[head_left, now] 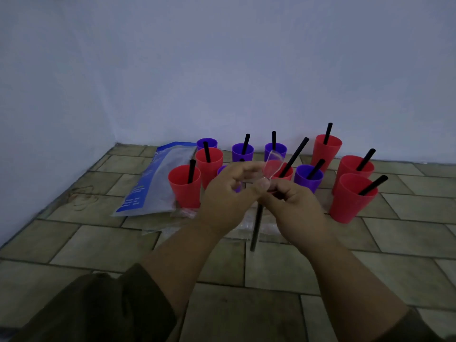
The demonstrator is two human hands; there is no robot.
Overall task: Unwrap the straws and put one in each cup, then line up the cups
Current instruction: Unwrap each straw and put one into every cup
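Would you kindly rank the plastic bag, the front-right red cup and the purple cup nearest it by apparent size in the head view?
Plastic bag
front-right red cup
purple cup, though it stands farther back, so the gap is unsure.

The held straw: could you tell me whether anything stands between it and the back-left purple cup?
The clear wrapper, pinched by the left hand, is not yet off the black straw in the right hand, and a red cup stands in front of the purple cup.
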